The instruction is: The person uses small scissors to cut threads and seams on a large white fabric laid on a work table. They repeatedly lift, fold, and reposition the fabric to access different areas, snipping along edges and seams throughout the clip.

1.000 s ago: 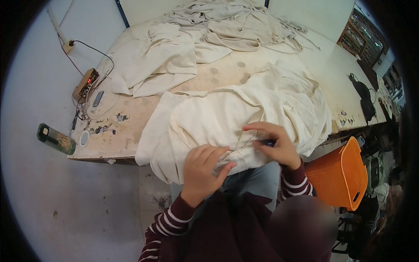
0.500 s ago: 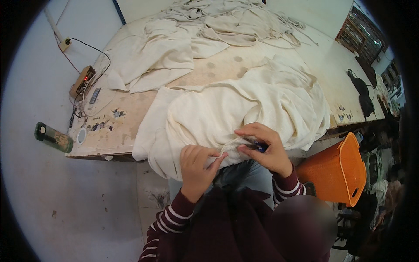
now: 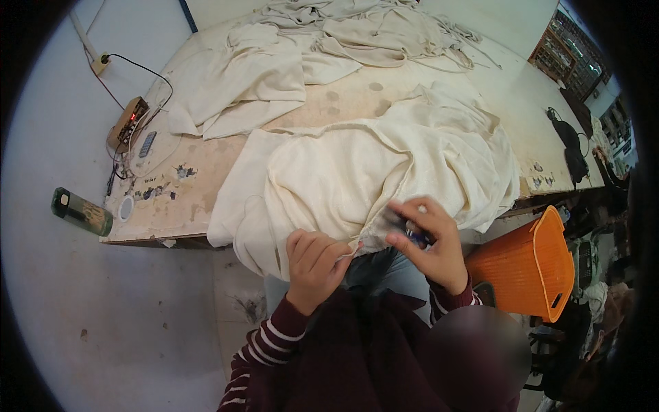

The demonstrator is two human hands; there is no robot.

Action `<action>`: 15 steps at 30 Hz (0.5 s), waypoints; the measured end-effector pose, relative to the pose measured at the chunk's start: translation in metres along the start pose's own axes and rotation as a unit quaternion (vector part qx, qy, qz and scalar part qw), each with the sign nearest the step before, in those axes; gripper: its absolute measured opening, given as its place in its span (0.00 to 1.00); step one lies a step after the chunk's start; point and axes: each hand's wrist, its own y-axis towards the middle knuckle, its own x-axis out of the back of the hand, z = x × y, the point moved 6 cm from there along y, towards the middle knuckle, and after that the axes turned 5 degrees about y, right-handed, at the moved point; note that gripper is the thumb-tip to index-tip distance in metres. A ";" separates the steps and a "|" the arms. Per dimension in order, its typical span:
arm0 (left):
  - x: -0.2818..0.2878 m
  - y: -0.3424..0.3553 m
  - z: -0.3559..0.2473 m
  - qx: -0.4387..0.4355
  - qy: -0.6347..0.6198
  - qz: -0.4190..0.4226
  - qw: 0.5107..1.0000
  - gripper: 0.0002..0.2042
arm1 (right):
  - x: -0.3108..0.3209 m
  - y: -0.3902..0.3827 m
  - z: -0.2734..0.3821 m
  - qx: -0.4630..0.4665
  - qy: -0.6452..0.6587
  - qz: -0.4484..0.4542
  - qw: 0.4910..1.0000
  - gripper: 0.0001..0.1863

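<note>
A cream garment (image 3: 336,165) lies bunched over the table's near edge and hangs toward my lap. My left hand (image 3: 316,268) is closed on the garment's edge, pinching it between thumb and fingers. Just to its right, my right hand (image 3: 432,244) holds small blue-handled thread snips (image 3: 417,237) within curled fingers; their tip is blurred by motion. The snips are close to the pinched seam, but whether they touch the cloth I cannot tell.
More cream and grey garments (image 3: 254,75) are heaped across the far part of the table (image 3: 226,161). A green bottle (image 3: 82,211), a remote (image 3: 147,144) and a wired brown box (image 3: 129,123) sit at the left. An orange basket (image 3: 511,257) stands to the right, below a black strappy item (image 3: 571,147).
My right hand has drawn slightly right and down, away from my left hand, with the snips. The cloth between them has shifted; my left hand still pinches the edge.
</note>
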 end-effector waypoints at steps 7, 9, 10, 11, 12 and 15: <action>-0.002 0.001 -0.002 -0.003 0.006 0.006 1.000 0.12 | -0.019 -0.008 0.012 0.017 -0.003 0.018 1.000 0.15; -0.001 0.001 -0.003 -0.007 0.007 0.005 1.000 0.12 | -0.020 -0.007 0.012 0.022 -0.020 0.018 0.999 0.13; 0.000 0.001 -0.004 -0.005 0.007 0.007 1.000 0.12 | -0.020 -0.007 0.012 0.023 -0.034 0.022 0.999 0.13; 0.000 0.002 -0.004 -0.005 0.009 0.005 1.000 0.12 | -0.019 -0.007 0.011 0.025 -0.049 0.026 0.998 0.12; 0.000 0.002 -0.004 -0.005 0.011 0.003 1.000 0.12 | -0.015 -0.007 0.009 0.019 -0.038 0.007 0.999 0.11; -0.001 0.001 -0.002 0.001 0.020 -0.001 1.000 0.11 | -0.003 -0.008 -0.004 0.001 0.020 -0.045 0.999 0.10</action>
